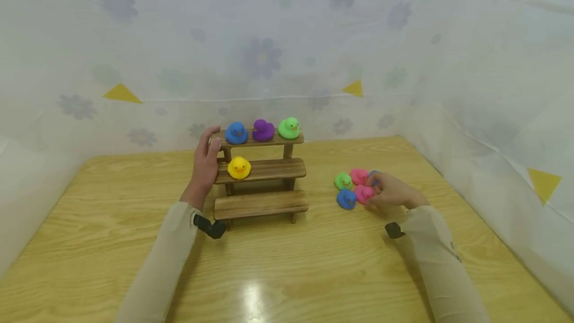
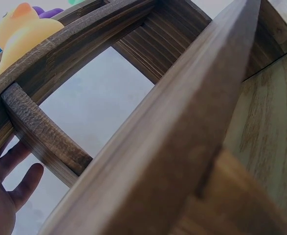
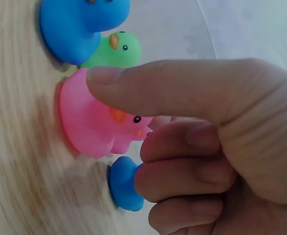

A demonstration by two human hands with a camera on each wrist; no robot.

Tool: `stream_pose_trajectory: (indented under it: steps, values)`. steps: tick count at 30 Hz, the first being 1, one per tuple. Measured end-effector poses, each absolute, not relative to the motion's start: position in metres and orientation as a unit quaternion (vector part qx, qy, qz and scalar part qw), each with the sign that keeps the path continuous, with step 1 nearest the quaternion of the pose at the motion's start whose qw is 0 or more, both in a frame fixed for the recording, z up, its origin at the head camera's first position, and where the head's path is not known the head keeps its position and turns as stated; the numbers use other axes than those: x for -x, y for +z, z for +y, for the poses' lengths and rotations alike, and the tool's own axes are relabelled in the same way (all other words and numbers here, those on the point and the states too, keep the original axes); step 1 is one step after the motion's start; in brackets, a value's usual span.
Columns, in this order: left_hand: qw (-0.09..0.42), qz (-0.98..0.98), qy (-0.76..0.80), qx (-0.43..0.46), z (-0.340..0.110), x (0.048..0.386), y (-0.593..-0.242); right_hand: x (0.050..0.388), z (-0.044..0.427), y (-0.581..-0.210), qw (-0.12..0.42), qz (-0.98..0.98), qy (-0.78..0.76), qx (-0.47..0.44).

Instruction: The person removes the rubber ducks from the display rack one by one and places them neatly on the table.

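Observation:
A three-tier wooden display stand (image 1: 260, 203) stands on the table. My left hand (image 1: 207, 161) holds the left end of its top step, with the thumb in front and fingers reaching behind. Along that step sit a blue duck (image 1: 236, 133), a purple duck (image 1: 263, 130) and a green duck (image 1: 289, 128). A yellow duck (image 1: 239, 168) sits on the middle step's left part. To the right of the stand, my right hand (image 1: 394, 191) pinches a pink duck (image 3: 87, 117) in a cluster, its thumb across the duck's side; the index finger is mostly hidden.
Around the pinched duck stand another pink duck (image 1: 358, 176), a green duck (image 1: 343, 181), a blue duck (image 1: 347, 199) and a further blue duck (image 3: 125, 183) partly behind the fingers. Flowered white cloth (image 1: 264, 29) hangs behind and beside the wooden table (image 1: 314, 273).

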State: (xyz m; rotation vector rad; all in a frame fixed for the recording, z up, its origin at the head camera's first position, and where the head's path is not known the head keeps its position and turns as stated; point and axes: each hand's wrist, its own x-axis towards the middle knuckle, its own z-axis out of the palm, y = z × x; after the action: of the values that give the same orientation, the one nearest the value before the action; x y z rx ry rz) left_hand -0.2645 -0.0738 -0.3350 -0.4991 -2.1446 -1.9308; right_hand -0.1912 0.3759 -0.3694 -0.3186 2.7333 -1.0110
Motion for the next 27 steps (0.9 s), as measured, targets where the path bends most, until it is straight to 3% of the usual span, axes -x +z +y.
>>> stream_pose_trajectory:
  steps: [10, 22, 27]
  values:
    - [0.126, -0.728, -0.652, 0.167, -0.079, 0.287, -0.355, 0.192, 0.358, -0.354, 0.083, 0.917, -0.365, 0.139]
    - [0.108, -0.734, -0.650, 0.168, -0.072, 0.260, -0.330, 0.188, 0.324, -0.350, 0.014, 0.887, -0.419, 0.196]
    - [0.103, -0.737, -0.646, 0.170, -0.074, 0.261, -0.331, 0.189, 0.303, -0.350, 0.017, 0.870, -0.446, 0.210]
